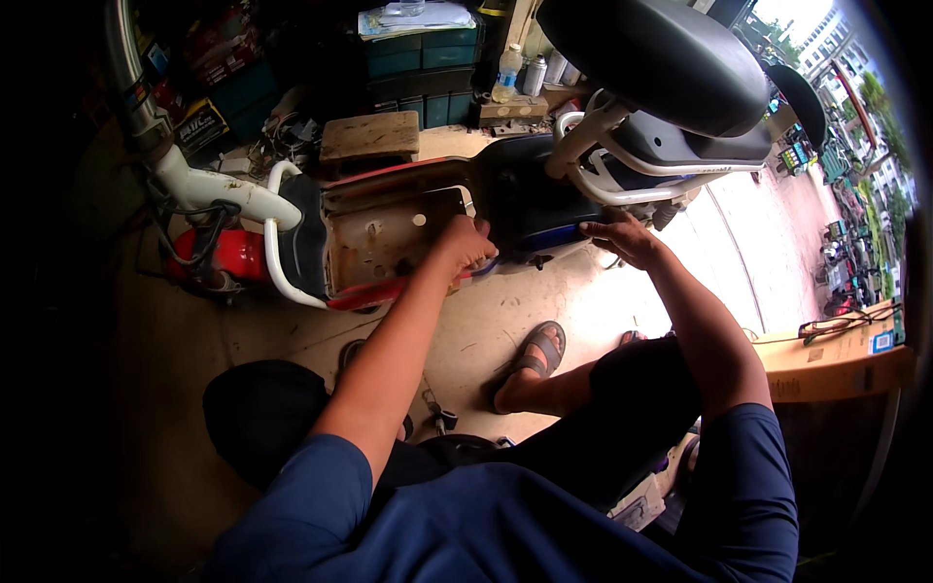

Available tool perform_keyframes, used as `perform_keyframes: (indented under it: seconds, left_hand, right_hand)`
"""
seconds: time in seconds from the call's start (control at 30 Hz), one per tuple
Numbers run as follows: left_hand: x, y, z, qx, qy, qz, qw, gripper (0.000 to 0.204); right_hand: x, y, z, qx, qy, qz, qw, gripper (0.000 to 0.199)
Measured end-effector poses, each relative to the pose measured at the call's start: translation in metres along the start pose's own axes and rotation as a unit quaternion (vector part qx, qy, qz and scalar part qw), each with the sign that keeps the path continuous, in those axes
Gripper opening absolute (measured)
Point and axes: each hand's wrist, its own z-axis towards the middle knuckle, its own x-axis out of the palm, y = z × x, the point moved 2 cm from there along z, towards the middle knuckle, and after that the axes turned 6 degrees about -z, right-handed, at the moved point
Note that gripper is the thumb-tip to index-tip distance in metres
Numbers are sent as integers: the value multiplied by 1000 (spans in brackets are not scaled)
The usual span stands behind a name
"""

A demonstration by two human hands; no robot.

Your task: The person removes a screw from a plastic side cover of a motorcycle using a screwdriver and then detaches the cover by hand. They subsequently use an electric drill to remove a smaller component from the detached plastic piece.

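Rusty metal: the scooter's bare footboard tray [384,233] lies at about 10 o'clock from picture centre, framed by red body panels [374,294] and a white tube frame [275,255].
Head view, left hand: the left hand [465,245] rests on the tray's right edge, fingers curled together over the rim; whether they pinch anything I cannot tell, since the fingertips are hidden behind the knuckles.
Head view, right hand: the right hand [622,236] lies at 3 o'clock from the left hand, fingers stretched out and close together, flat against the dark side panel [544,209] under the seat.
Thing and fingers: the dark panel sits between both hands, touching the right fingertips; a blue strip [549,237] runs along its lower edge.
Edges: the raised black seat [656,58] hangs over at 1 o'clock, with the white grab rail [603,155] just above the right hand.
Open room: bare concrete floor [496,321] spreads at 6 o'clock from the hands, down to the sandalled foot [535,360].
Nearby: a wooden stool [369,134] stands at 11 o'clock behind the tray; a cardboard box [836,364] sits at 4 o'clock.
Hard to make out: the left rim is dark, and the shelves at 12 o'clock are dim.
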Motion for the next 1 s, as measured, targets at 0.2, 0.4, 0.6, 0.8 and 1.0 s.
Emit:
perform_keyframes:
  seconds: [0.2,0.4,0.6,0.8,1.0]
  left_hand:
    - [5,-3,-1,-15,0,32,999,32]
    - [3,3,2,-11,-17,-43,999,34]
    - [10,4,-1,32,-40,60,997,19]
    - [11,11,9,8,-38,89,995,30]
    - [8,9,5,-13,-39,0,999,27]
  right_hand:
    - [-16,-20,13,9,31,133,991,57]
    - [-14,-11,9,-11,-23,95,995,43]
    - [-19,-15,7,-75,-23,75,994,37]
    - [-19,-13,4,-56,-11,69,996,34]
    - [-21,-13,1,-26,5,128,991,33]
